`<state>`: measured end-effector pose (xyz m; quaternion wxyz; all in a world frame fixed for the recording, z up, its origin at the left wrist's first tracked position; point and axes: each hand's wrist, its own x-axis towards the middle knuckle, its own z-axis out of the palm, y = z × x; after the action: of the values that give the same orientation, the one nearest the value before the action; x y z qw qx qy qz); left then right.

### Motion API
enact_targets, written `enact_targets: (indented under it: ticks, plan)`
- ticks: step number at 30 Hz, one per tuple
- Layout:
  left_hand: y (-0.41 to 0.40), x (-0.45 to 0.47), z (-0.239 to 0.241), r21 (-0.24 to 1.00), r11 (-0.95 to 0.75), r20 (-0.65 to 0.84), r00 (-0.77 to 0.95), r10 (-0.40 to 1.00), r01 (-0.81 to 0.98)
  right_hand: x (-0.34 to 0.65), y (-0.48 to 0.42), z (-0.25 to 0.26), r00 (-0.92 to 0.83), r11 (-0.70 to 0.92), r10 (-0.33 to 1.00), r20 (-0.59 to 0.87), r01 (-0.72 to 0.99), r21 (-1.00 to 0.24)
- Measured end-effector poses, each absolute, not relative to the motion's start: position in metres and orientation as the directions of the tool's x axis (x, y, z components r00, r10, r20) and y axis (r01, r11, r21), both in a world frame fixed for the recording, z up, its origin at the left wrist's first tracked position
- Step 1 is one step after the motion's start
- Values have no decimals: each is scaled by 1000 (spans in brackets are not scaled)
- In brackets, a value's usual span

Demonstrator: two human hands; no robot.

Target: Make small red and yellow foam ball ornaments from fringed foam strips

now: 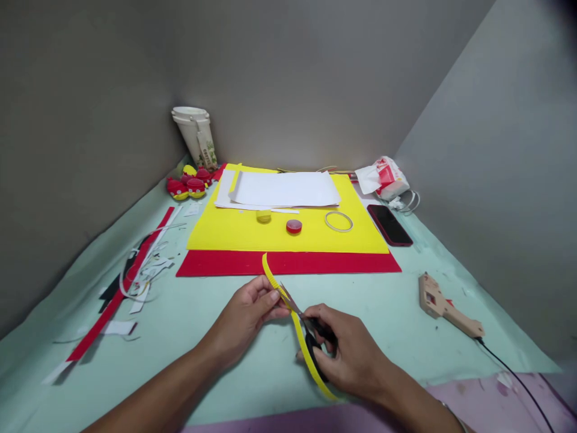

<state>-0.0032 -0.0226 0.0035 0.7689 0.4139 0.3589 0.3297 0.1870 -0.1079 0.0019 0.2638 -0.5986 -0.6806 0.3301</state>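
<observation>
My left hand [261, 304] pinches a narrow yellow strip [306, 355] between thumb and fingers. The strip has a ridged edge near the pinch; one end points up past my fingers, and the rest curves down toward the table's front. In my right hand [349, 349] is a pair of scissors [312, 340] with black handles. Their blades lie across the strip just beside my left fingertips. Whether the blades are cutting into it, I cannot tell. Beyond my hands, a yellow sheet [252, 237] lies over a red sheet [288, 263].
On the yellow sheet are white papers [286, 188], a yellow roll [264, 216], a red roll [294, 227] and a ring [339, 222]. Strips and scraps [121, 288] lie left. At right are a phone [389, 225], a corded glue gun [448, 307] and tissues [390, 178]. A cup [193, 135] stands behind.
</observation>
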Motion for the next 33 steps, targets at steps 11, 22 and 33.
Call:
enact_targets:
  ticks: [11, 22, 33]
  plan:
    - [-24, -4, 2, 880, 424, -250, 552, 796, -213, 187, -106, 3, -154, 126, 988, 30, 666, -735]
    - [-23, -2, 2, 879, 424, -254, 540, 802, -216, 187, -107, 1, -168, 173, 983, 80, 667, -725]
    - [-24, -2, 2, 880, 423, -262, 521, 812, -217, 188, -109, -1, -174, 182, 981, 85, 679, -711]
